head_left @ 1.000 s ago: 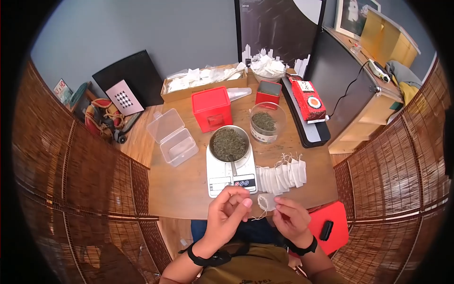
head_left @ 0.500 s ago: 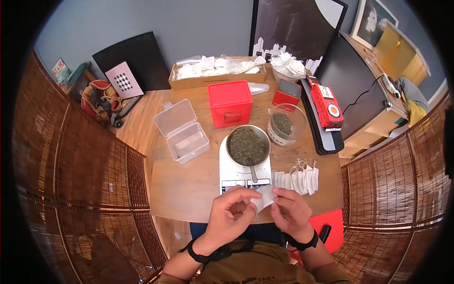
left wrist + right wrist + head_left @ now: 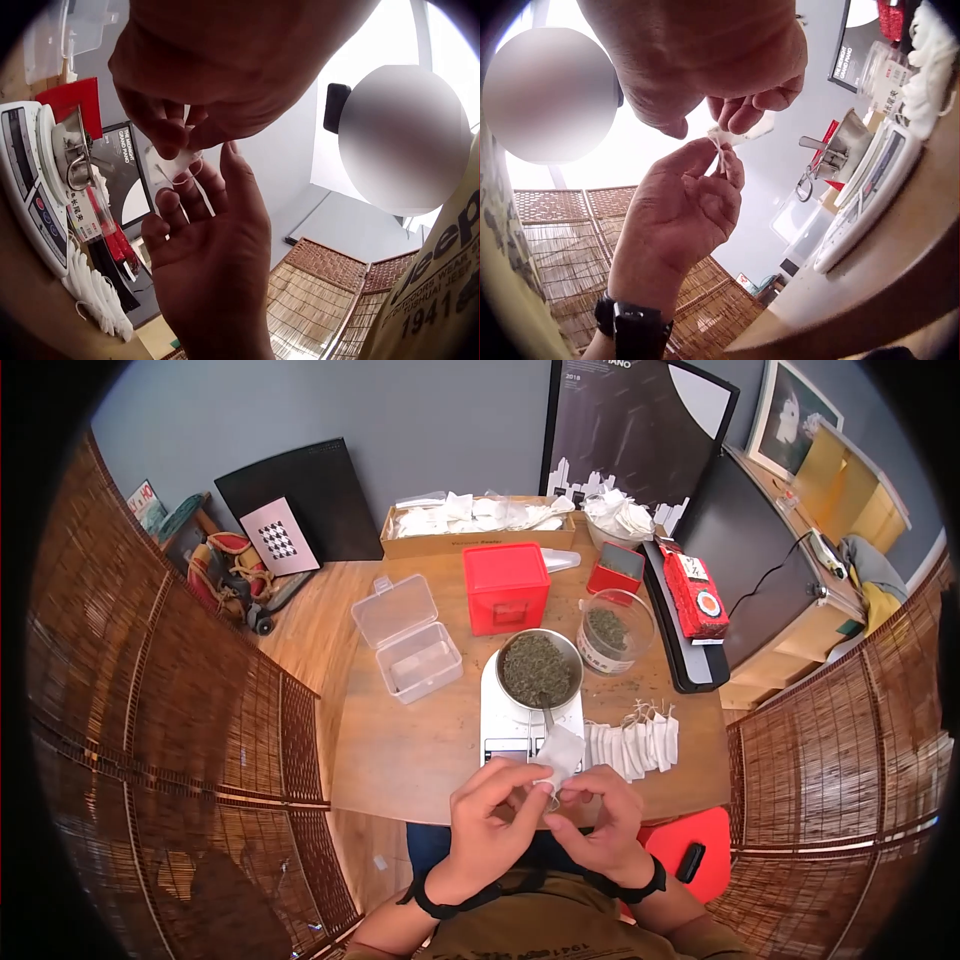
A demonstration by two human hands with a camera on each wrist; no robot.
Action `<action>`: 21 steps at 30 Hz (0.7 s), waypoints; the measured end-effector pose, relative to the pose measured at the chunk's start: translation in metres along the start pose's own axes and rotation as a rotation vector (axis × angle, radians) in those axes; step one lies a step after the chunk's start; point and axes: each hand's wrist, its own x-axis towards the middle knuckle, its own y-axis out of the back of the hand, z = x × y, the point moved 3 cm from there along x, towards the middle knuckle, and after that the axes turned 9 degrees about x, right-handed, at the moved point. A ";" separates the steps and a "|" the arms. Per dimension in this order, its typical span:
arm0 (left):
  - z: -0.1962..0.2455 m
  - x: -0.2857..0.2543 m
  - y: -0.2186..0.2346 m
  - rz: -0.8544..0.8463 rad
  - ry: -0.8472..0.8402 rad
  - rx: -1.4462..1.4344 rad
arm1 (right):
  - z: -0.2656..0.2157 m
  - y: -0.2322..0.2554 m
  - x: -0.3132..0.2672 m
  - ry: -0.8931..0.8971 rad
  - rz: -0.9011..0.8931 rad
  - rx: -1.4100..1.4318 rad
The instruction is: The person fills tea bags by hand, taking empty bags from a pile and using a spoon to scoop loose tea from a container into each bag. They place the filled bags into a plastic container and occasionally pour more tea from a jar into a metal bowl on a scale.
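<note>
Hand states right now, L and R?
Left hand: closed, pinching the white bag.
Right hand: at the bag, grip cannot be told.

White bag (image 3: 563, 748) in left hand (image 3: 490, 815), right hand (image 3: 605, 822) against it, near a scale (image 3: 498, 712) under a bowl (image 3: 578, 672) of dried leaves (image 3: 535, 663).

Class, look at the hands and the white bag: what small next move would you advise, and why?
Probably ease the string snug with the right hand while the left hand steadies the white bag: the left hand pinches the bag at its string end, the string loops loosely, and the right hand is close beside it. Whether the bag is filled is unclear.
</note>
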 end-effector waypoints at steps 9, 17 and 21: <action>0.006 -0.008 -0.011 0.046 -0.114 0.081 | 0.006 0.001 -0.018 -0.206 0.095 0.147; 0.012 -0.016 -0.007 0.086 -0.142 0.113 | -0.016 -0.002 -0.010 -0.177 0.076 -0.032; 0.013 -0.016 -0.008 0.137 -0.200 0.176 | -0.025 -0.002 -0.002 -0.098 0.043 -0.184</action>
